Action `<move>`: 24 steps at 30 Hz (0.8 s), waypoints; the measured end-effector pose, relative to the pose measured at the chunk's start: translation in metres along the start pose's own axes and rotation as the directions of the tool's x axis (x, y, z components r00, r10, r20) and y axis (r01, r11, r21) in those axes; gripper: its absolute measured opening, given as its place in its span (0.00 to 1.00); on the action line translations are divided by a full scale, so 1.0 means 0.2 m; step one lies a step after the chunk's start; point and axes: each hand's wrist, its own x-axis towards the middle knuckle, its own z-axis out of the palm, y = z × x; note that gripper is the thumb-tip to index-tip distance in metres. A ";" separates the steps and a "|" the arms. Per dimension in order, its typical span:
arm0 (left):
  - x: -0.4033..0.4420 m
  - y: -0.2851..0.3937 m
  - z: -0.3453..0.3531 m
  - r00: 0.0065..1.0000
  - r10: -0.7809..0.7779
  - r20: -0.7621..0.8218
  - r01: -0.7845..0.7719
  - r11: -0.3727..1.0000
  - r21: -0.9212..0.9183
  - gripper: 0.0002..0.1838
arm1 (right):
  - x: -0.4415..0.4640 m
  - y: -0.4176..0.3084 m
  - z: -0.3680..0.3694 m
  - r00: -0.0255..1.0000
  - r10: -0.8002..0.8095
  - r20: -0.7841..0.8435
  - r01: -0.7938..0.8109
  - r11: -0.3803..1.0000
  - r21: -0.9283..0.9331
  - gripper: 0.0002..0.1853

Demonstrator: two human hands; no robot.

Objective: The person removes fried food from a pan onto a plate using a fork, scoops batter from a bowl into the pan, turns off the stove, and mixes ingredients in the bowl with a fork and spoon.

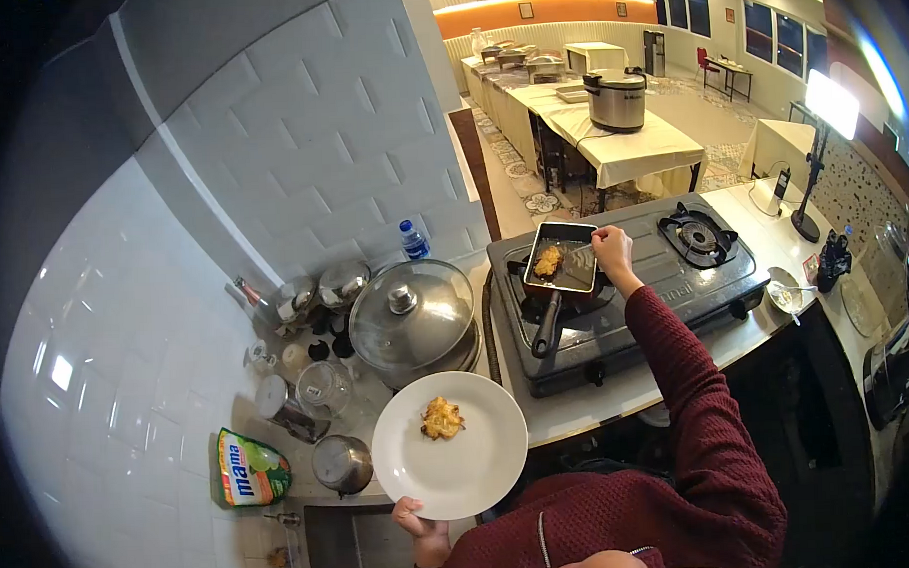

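Note:
My left hand [421, 526] grips the near edge of a white plate [400, 456], held level at the bottom centre. One golden-brown fried piece [442, 419] lies on the plate. My right hand [614, 252] is closed above the right edge of a small rectangular pan [579, 278]. Its fingers hold a thin utensil [580, 250] that reaches into the pan. A second fried piece [548, 261] sits in the pan's left part. The pan rests on the left burner of a grey gas stove [655, 277], with its black handle [546, 326] toward me.
Left of the stove stands a large pot with a glass lid [401, 316], near a water bottle [413, 240], jars and a small metal pot [342, 463]. A green pouch [253, 469] is against the wall. A bowl [787, 290] and lamp [808, 217] stand right.

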 end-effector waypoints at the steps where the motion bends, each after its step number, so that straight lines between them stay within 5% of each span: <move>1: 0.00 0.00 0.00 1.000 0.001 0.006 -0.001 1.000 0.005 0.38 | 0.00 0.00 0.00 1.000 -0.014 0.001 0.014 1.000 -0.003 0.08; 24: 0.01 0.00 -0.08 0.999 0.015 -0.038 -0.015 1.000 -0.005 0.33 | -0.01 -0.04 -0.12 0.985 -0.109 0.135 0.114 0.993 -0.026 0.08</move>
